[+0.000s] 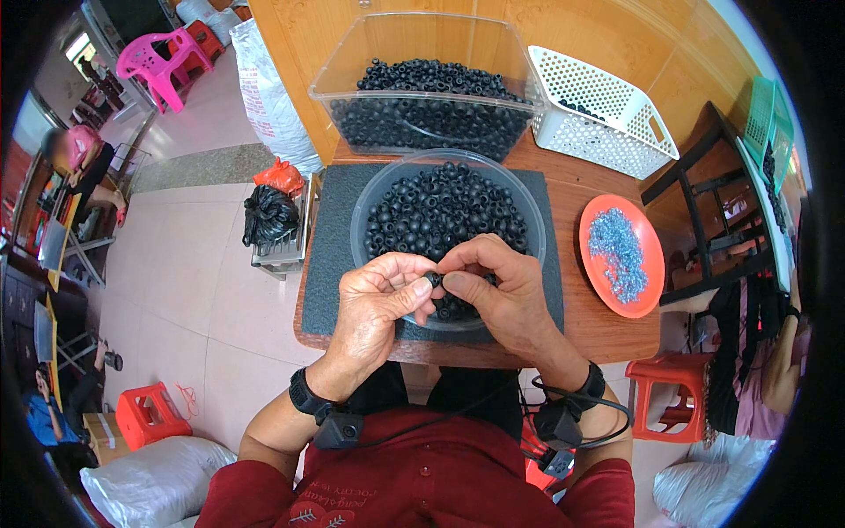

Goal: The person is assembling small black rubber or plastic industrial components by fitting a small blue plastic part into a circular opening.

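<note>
Two people show at the far left: a person in a pink top (84,148) and, lower down, a person in blue (46,421). Beyond them stands a pink plastic chair (158,63), and nearer on the floor sit a red stool (145,418) and a bulging white sack (154,482). Next come a tall upright sack (273,101) and a small rack (292,249) carrying a black bag (270,216) and a red bag (280,176).

On the wooden counter (603,343), a dark mat (327,229) lies under a round clear tub (359,238) heaped with black beads (449,207); behind it, a rectangular clear bin (422,99) holds many more. Over the tub's near side, the left hand (371,299) pinches one black bead (433,279) between thumb and fingers. The right hand (509,301) meets it there, thumb and forefinger drawn in at the bead; whether they grip it or some smaller piece, I cannot tell.

Right of the bin, a perforated white basket (576,132) holds some dark pieces. Near the counter's right edge, an orange plate (647,290) bears a pile of small, glassy, bluish pieces (618,255). Farther right are another red stool (647,387) and, higher, a green basket (764,119).
</note>
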